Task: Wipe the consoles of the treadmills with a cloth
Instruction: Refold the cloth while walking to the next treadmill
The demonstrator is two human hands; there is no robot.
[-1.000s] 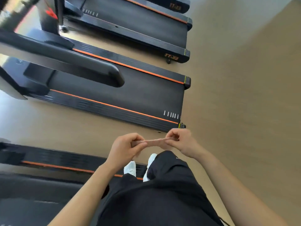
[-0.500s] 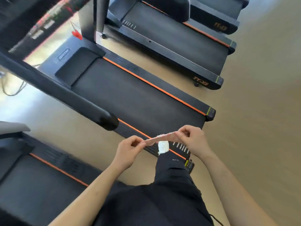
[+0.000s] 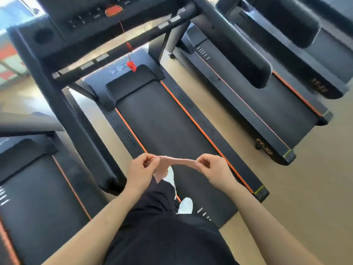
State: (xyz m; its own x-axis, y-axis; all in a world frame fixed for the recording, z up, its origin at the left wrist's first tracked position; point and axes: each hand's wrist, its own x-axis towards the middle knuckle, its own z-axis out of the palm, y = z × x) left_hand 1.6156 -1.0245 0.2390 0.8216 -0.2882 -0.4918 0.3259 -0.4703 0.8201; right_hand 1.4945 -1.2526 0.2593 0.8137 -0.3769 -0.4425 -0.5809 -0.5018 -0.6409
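Observation:
A small pink cloth (image 3: 172, 163) is stretched between my two hands above the belt of the middle treadmill (image 3: 162, 127). My left hand (image 3: 140, 172) pinches its left end, where a corner hangs down. My right hand (image 3: 212, 169) pinches the right end. The treadmill's black console (image 3: 91, 14) with a red stop button (image 3: 113, 10) is at the top of the view, well ahead of my hands. A red safety clip (image 3: 131, 65) dangles from it on a cord.
I stand on the middle treadmill's belt in white shoes (image 3: 186, 205). Its left handrail (image 3: 82, 131) runs close beside my left hand. More treadmills flank it: one at left (image 3: 38, 188), two at right (image 3: 257, 104). Tan floor (image 3: 315, 188) lies to the right.
The view has swung forward and up as I stepped onto the middle treadmill; its console has come into sight. Both hands still hold the cloth stretched between them.

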